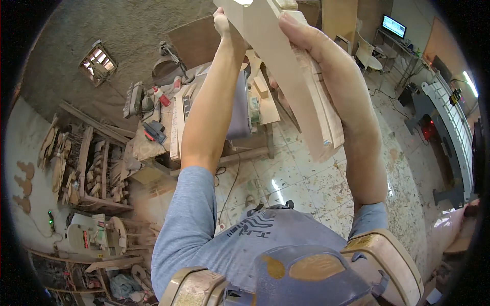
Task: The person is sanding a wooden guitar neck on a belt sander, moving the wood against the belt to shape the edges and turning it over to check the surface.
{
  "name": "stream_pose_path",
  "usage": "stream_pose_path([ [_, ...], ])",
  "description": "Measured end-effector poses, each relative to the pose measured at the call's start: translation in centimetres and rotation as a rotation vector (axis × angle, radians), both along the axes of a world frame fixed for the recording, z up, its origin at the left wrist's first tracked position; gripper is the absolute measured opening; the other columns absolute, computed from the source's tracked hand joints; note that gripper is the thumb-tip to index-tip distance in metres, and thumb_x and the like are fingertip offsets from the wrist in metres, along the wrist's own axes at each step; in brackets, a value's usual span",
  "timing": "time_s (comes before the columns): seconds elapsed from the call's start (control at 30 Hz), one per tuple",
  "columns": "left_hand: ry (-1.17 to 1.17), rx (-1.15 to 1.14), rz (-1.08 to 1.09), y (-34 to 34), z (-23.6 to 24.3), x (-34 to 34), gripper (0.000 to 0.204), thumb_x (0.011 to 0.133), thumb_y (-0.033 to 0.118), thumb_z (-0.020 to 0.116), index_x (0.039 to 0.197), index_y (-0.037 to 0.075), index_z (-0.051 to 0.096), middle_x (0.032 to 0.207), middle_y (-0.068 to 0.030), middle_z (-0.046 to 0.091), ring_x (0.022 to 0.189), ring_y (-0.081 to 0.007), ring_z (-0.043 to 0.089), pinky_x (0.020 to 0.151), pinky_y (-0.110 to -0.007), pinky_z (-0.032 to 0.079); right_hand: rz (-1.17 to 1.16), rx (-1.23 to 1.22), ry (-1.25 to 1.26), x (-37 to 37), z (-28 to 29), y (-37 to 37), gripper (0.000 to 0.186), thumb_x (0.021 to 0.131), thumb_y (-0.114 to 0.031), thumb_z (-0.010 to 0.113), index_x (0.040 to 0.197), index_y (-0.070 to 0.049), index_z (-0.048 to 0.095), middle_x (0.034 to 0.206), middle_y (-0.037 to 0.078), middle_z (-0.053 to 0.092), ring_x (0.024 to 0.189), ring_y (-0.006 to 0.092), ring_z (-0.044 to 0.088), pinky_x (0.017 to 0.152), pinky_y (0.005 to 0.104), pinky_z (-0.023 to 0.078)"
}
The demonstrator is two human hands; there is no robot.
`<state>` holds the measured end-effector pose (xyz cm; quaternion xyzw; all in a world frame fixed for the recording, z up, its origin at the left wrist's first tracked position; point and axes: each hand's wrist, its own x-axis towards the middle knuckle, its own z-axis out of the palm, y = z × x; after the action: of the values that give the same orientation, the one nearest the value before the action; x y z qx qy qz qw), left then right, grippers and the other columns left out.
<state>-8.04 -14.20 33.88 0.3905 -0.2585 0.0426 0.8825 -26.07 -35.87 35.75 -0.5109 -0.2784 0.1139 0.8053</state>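
Note:
Raised close in front of me is a long, curved piece of pale wood [278,61], made of several layers lying face to face. My right hand [309,38] is closed round it, the thumb along the near side and fingertips showing beyond the far side. At the upper end, my left hand [222,23] holds the wood's left edge, closed; most of its fingers are hidden behind the piece or cut off by the picture's top. The lower end hangs free, tapering above the tiled floor [306,181].
Behind the wood stands a workbench [247,153] with a grey sanding belt [239,109], a red bottle [162,96] and wood offcuts. Left are a wooden rack [94,168] of pieces and a stool [120,234]. A cable [235,183] crosses the dusty floor. A grey machine [449,132] stands right.

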Motion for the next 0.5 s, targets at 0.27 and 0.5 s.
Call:
stream_pose_path([
  [0.27,-0.002,-0.026,0.019,0.1,0.0,0.4,0.046,0.097,0.046,0.040,0.099,0.006,0.062,0.080,-0.0103,0.068,0.068,-0.0280,0.067,0.064,-0.043,0.058,0.266,0.006,-0.200,0.8,0.9,-0.7,0.043,0.107,-0.030,0.045,0.137,-0.001,0.054,0.126,0.002,0.058,0.113,0.0088,0.053,0.097,0.0252,0.041],
  [0.5,0.012,-0.038,0.035,0.5,-0.8,1.4,0.046,0.097,0.048,0.040,0.098,0.007,0.063,0.079,-0.0094,0.068,0.068,-0.0274,0.067,0.064,-0.043,0.057,0.418,0.048,-0.007,3.5,0.8,-1.2,0.038,0.102,-0.030,0.051,0.126,-0.001,0.060,0.110,0.007,0.064,0.100,0.0116,0.058,0.086,0.0271,0.045],
])
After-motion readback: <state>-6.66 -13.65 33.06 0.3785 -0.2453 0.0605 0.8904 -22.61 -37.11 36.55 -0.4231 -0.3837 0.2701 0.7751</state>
